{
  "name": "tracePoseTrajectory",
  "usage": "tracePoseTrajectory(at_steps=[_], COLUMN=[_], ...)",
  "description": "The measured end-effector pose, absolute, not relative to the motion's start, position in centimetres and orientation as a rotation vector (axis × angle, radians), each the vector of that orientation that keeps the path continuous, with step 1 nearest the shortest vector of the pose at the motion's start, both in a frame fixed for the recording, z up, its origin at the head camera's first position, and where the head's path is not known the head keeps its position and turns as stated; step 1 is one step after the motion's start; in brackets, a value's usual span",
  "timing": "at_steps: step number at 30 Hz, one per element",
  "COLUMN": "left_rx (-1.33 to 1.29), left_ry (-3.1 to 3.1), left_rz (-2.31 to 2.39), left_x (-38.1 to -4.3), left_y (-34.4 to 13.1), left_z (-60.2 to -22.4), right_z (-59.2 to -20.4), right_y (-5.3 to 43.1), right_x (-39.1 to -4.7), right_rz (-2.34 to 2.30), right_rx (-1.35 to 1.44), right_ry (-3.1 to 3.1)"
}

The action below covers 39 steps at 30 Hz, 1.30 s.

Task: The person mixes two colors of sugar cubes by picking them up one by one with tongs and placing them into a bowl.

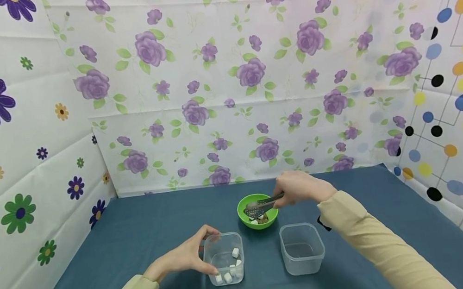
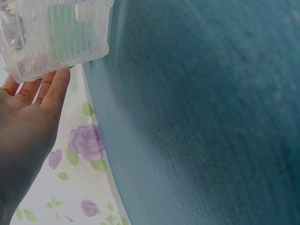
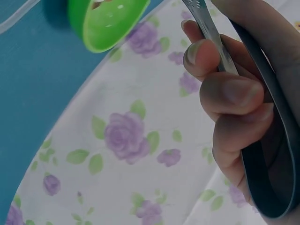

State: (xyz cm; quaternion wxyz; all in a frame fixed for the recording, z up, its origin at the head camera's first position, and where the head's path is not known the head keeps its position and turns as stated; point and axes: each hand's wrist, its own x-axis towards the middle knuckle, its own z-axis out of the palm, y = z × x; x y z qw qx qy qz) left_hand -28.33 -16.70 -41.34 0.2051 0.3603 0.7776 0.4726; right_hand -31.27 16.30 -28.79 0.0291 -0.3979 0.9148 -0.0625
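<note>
My left hand (image 1: 183, 257) grips a clear plastic container (image 1: 225, 282) from its left side, thumb at the near rim and fingers at the far corner. Several white cubes (image 1: 228, 278) lie inside it. In the left wrist view, the fingers (image 2: 55, 91) bear against the container (image 2: 89, 42). My right hand (image 1: 301, 187) holds a pair of dark tongs (image 1: 258, 209), whose perforated heads dip into a green bowl (image 1: 242, 218). White cubes and brown pieces (image 1: 262, 219) show in that bowl. The right wrist view shows the fingers curled round the tongs' arms (image 3: 255, 180), with the bowl (image 3: 96, 40) nearby.
A second clear plastic container (image 1: 304, 268) stands on the right, nearer than the bowl, with nothing visible inside. Blue cloth (image 1: 171, 215) covers the table. Flowered sheets (image 1: 230, 135) rise behind it and at the left, and a dotted sheet (image 1: 458, 155) hangs at the right.
</note>
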Motion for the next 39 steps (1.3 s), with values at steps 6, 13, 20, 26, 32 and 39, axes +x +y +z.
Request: tracePoseTrajectory(at_steps=[6,13,20,26,32,39], left_rx=[1.005,1.004,1.002,1.005,1.002,1.019], left_ry=[2.165,2.177,2.191,2.200,2.190,2.186], left_rz=[1.320,1.309,1.299,1.292,1.293,1.294], left_x=[-28.3,-28.3,-28.2,-28.3,-28.3,-28.3], left_y=[-16.7,-16.7,-16.7,-16.7,-16.7,-16.7], left_z=[-41.5,-41.3,-41.3,-41.4,-41.3,-41.2], right_z=[-29.7,-30.1,-30.0,-29.5,-28.3,-27.5], right_y=[16.7,17.0,16.9,16.3,14.8,13.1], right_x=[-31.9,-32.2,-32.3,-31.7,-30.4,-29.0], right_rz=[-0.177,-0.151,-0.123,-0.102,-0.067,-0.084], right_rx=[-1.125,-1.030,-1.051,-1.134,-1.336,-1.468], right_ry=[2.852,2.874,2.894,2.903,2.904,2.807])
